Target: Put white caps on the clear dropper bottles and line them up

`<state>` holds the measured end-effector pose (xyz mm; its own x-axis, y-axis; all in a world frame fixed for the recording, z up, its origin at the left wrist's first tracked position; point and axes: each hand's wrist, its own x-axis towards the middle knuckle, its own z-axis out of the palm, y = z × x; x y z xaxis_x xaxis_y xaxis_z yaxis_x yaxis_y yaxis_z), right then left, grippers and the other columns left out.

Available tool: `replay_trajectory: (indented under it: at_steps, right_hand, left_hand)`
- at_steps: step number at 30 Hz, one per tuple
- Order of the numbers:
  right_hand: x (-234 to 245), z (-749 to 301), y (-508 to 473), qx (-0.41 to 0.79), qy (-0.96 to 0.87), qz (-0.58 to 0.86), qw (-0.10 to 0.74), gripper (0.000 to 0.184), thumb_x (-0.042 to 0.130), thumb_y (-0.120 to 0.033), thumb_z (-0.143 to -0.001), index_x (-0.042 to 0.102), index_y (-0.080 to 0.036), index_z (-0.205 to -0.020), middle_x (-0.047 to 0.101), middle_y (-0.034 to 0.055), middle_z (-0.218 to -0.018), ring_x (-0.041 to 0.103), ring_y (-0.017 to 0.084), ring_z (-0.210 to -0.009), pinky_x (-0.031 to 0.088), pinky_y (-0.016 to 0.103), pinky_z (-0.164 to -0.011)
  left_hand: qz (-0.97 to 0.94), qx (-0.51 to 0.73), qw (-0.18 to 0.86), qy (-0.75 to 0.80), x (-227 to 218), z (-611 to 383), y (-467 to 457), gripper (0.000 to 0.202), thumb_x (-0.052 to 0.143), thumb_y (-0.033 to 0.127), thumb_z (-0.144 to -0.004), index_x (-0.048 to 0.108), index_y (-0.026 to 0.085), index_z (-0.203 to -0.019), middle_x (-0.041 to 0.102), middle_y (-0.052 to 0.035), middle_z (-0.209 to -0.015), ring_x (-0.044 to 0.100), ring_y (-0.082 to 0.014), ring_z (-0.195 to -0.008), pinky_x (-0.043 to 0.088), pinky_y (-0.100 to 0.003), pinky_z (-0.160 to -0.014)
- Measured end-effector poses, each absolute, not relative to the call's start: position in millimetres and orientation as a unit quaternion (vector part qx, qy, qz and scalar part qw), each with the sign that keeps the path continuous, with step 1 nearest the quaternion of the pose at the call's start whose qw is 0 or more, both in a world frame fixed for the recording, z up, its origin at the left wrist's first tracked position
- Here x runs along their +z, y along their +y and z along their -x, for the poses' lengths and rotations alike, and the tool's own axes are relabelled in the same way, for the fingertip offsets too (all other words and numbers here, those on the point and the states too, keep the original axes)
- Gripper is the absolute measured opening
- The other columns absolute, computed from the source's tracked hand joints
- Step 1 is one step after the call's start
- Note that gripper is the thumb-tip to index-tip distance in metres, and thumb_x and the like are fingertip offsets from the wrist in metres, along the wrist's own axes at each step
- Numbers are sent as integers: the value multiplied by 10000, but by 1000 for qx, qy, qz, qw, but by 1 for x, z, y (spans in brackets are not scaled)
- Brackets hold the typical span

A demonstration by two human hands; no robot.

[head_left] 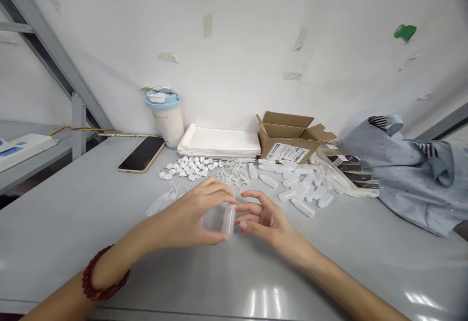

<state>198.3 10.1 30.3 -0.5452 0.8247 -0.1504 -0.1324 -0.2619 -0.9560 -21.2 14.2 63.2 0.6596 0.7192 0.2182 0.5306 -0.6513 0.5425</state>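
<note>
My left hand (195, 214) is closed around a small clear plastic bottle (228, 219), pinching it between thumb and fingers just above the grey table (109, 204). My right hand (261, 216) is right beside it, fingers loosely spread, fingertips at the bottle's side. Beyond the hands lie a pile of small white caps (192, 166), a tangle of thin white plastic loops (236, 172) and several more clear bottles (302, 187). A red bead bracelet (97, 277) circles my left wrist.
A phone (142, 154) lies face up at the back left, with a lidded cup (166, 116) beside it. A stack of white sheets (221, 143) and an open cardboard box (290, 136) stand at the wall. A blue-grey cloth (409, 175) covers the right side.
</note>
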Motion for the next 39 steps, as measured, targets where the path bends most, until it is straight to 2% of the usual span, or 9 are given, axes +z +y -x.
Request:
replay_trajectory:
  at_steps: [3, 5, 13, 19, 27, 39]
  right_hand:
    - [28, -197, 7, 723, -522, 322, 319, 499, 736, -293, -774, 400, -266, -1143, 651, 54, -1132, 664, 170, -978, 455, 350, -884]
    - [28, -196, 7, 717, -527, 328, 317, 508, 727, -322, -780, 390, -263, -1155, 654, 64, -1116, 664, 181, -979, 455, 365, -880]
    - [27, -196, 9, 670, -529, 411, 321, 473, 704, -416, -767, 422, -231, -1099, 674, 53, -972, 686, 200, -847, 465, 331, -709]
    - [23, -197, 12, 658, -535, 420, 323, 433, 690, -394, -775, 441, -224, -1085, 669, 48, -950, 677, 176, -779, 454, 312, -669]
    - [19, -200, 14, 646, -546, 420, 329, 383, 667, -396, -801, 457, -223, -1069, 662, 31, -916, 667, 161, -744, 441, 296, -647]
    - [22, -199, 15, 626, -563, 431, 325, 395, 652, -445, -802, 459, -222, -1065, 644, 5, -845, 635, 150, -700, 429, 300, -641]
  left_hand:
    - [-875, 177, 230, 387, 65, 36, 20, 432, 724, 266, -713, 586, 239, -1122, 585, -29, -1167, 470, -227, -1135, 421, -364, -977]
    - [-869, 153, 231, 409, 66, 46, 25, 441, 732, 293, -708, 594, 238, -1123, 588, -30, -1177, 467, -230, -1146, 424, -357, -979]
    - [-853, 61, 223, 468, 63, 64, 34, 427, 715, 280, -686, 629, 222, -1100, 613, -30, -1163, 488, -238, -1153, 422, -326, -986]
    - [-853, 52, 230, 466, 62, 66, 34, 395, 691, 281, -700, 620, 231, -1085, 615, -35, -1148, 499, -241, -1133, 420, -342, -972]
    - [-852, 40, 238, 465, 61, 72, 33, 395, 660, 267, -717, 600, 235, -1106, 601, -31, -1145, 499, -226, -1130, 421, -306, -955]
    - [-843, 15, 245, 478, 65, 69, 32, 447, 673, 287, -717, 581, 227, -1150, 580, -62, -1160, 479, -258, -1149, 411, -345, -963]
